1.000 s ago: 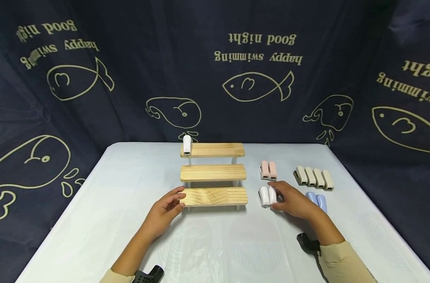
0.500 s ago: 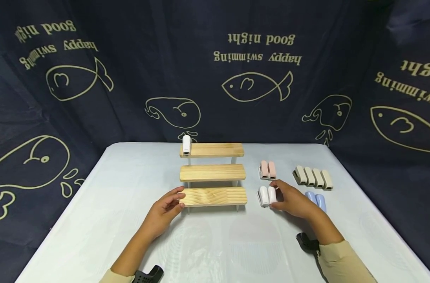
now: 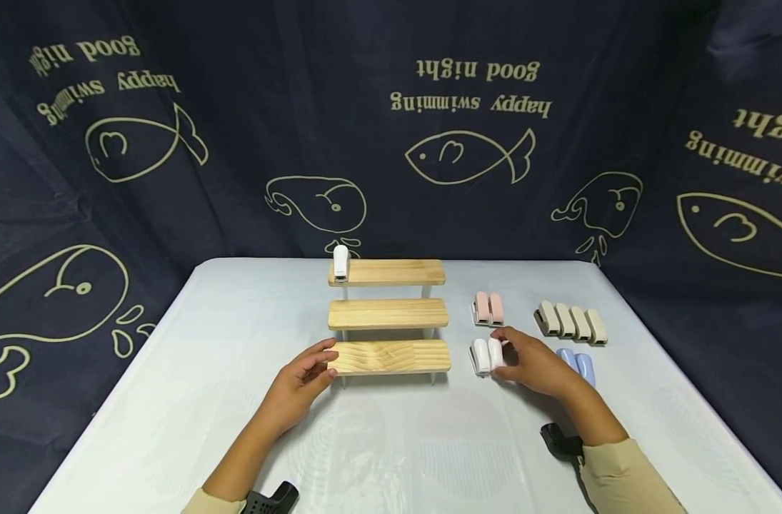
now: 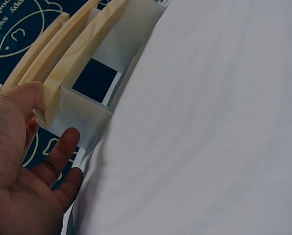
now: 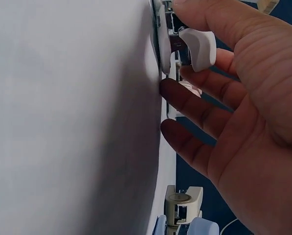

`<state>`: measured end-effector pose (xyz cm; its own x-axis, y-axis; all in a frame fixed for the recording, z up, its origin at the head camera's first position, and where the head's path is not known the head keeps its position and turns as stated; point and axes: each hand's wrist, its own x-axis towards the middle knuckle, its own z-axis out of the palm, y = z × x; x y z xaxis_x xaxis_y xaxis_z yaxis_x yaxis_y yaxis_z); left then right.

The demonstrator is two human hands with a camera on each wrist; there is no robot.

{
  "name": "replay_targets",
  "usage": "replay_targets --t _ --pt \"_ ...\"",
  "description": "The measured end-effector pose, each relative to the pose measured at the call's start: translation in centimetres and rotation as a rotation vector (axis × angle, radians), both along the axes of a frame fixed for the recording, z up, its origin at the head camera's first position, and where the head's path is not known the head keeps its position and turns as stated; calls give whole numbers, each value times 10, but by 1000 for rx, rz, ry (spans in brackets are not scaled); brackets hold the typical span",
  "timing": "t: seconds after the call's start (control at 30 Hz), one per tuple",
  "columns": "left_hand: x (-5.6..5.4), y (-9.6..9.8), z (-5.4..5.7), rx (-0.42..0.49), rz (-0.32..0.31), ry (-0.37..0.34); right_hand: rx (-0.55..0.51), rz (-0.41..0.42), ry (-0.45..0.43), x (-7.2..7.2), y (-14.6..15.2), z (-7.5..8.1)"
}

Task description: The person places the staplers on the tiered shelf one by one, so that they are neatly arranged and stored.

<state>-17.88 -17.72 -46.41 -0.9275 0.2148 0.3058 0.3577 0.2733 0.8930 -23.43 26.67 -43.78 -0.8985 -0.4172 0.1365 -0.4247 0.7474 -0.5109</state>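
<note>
On the bench point(image 3: 455, 442), right of the wooden rack point(image 3: 388, 357), a white stapler point(image 3: 496, 354) is pinched narrowly between thumb and fingertips of the right grip point(image 3: 527, 364). It is placed just beside a second white stapler point(image 3: 480, 357); pink staplers point(image 3: 496, 308) are seen behind. The lowest board's left end is held between thumb and fingers of the left grip point(image 3: 294, 391).

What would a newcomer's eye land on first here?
Probably the dark curtain behind the white table, printed with upside-down lettering. Next, the wooden stand mid-table, a lone white stapler at its top left. Then the right grip, pinching one of two white staplers right of the stand.
</note>
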Motion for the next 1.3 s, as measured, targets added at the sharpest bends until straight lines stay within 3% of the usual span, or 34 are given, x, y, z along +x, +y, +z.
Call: replay_targets --t 0.63,1.07,1.3 --pt "-1 -1 3 -19 20 -5 -166 -15 0 -5 3 12" --pt "5 -4 -4 -38 22 -7 -197 -11 10 -5 -1 7" --pt "1 -1 -1 -25 2 9 -187 -39 42 -6 0 14"
